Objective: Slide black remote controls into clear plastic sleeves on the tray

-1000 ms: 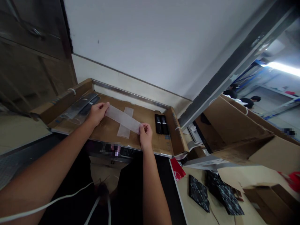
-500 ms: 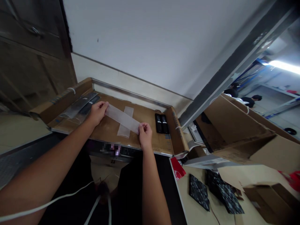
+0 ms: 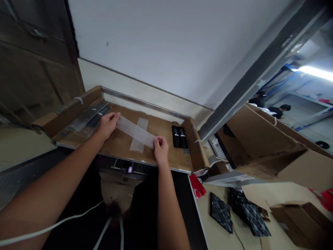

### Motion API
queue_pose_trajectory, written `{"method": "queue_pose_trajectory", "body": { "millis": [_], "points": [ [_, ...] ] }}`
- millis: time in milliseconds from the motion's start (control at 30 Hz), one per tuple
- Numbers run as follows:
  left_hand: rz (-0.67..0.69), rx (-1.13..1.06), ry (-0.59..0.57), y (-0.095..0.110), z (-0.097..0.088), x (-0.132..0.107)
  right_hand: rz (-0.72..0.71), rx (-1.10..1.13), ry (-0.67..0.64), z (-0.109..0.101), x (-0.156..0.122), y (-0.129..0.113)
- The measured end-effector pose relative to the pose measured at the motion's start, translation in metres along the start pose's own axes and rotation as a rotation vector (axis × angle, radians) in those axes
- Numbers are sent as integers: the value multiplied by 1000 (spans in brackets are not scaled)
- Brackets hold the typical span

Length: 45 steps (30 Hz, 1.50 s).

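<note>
A narrow, translucent plastic sleeve (image 3: 135, 131) is stretched between my two hands above a cardboard-lined tray (image 3: 109, 147). My left hand (image 3: 108, 124) pinches its far left end, and my right hand (image 3: 161, 147) pinches the nearer right end. Beneath it, crossing at an angle, lies a second translucent sleeve (image 3: 137, 145) on the cardboard. To the right, two black oblong items with white labels (image 3: 179, 136) lie side by side. At the tray's left end are clear sleeves (image 3: 87, 119), at least one with a dark item inside.
Raised cardboard walls edge the tray, the right one (image 3: 196, 146) beside the black items. A large open carton (image 3: 265, 139) stands to the right. Below it, black patterned packets (image 3: 221, 211) and a red packet (image 3: 197, 187) lie on a pale surface. White cords hang across my lap.
Both hands stay almost where they were, with the sleeve still stretched between them. The view has shifted very slightly.
</note>
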<state>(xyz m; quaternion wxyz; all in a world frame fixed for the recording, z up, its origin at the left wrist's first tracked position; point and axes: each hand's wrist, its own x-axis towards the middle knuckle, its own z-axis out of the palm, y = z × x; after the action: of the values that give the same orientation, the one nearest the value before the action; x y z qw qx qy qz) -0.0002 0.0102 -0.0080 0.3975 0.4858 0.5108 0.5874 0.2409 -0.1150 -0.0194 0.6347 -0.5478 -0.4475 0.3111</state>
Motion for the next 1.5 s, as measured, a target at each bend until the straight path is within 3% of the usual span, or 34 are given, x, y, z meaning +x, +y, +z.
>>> {"method": "queue_pose_trajectory", "body": {
  "millis": [300,567,833,1500],
  "points": [
    [62,47,-12,-7,-1,3,49,0,-24,0,0,-2],
    [8,3,-69,3,3,-3,56,-5,84,1,3,4],
    [-20,37,-135,13,3,-9,-116,-234,229,0,3,2],
    [69,127,-97,16,1,-10,-63,-274,175,0,1,0]
  ]
}}
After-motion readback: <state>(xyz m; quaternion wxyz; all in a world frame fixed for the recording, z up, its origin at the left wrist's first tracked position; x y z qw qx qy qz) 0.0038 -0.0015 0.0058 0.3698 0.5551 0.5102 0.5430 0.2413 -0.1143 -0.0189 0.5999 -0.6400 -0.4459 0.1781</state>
